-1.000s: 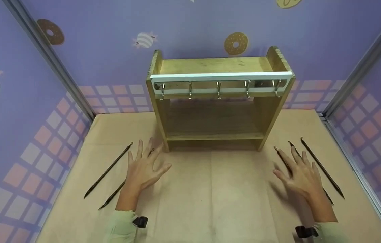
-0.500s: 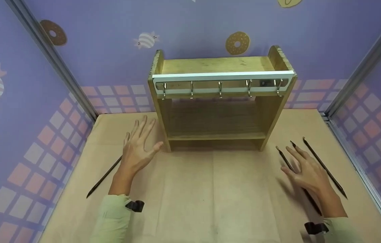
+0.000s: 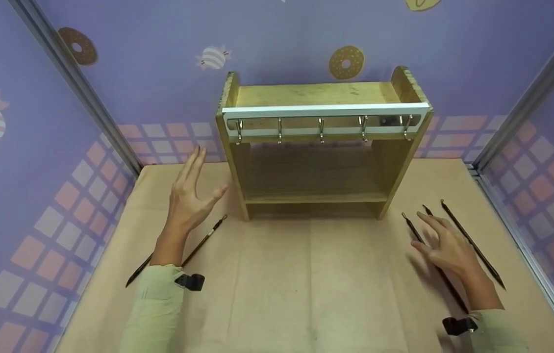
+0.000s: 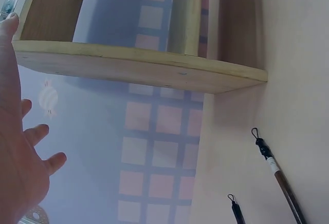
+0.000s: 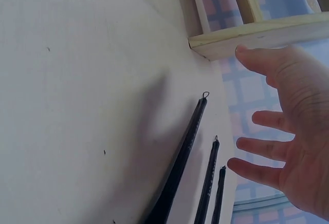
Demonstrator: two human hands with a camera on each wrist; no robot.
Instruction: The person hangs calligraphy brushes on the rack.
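Observation:
My left hand (image 3: pixel 186 196) is raised left of a small wooden shelf (image 3: pixel 314 199), fingers extended and thumb apart, holding nothing. Below it on the cloth lie two dark brushes with hanging loops: an inner brush (image 3: pixel 213 230), whose white band shows in the left wrist view (image 4: pixel 282 183), and an outer brush (image 3: pixel 138 271) partly hidden by the arm. Over the brushes at right hovers my right hand (image 3: pixel 448 250), fingers loosely spread, with nothing in it. Three brushes lie there: an inner one (image 3: pixel 415 232), a middle one (image 3: pixel 427 211) mostly covered, and an outer one (image 3: pixel 488 267).
A white rail (image 3: pixel 301 111) with several metal hooks (image 3: pixel 321 131) crosses the shelf's upper front. Behind stands a purple patterned wall (image 3: pixel 277 59). A beige cloth (image 3: pixel 277 284) covers the table, and metal frame posts (image 3: pixel 78 88) mark the corners.
My left hand has moved up and left, away from the table, uncovering the inner left brush's looped end. The right hand has shifted slightly right and stays above its brushes.

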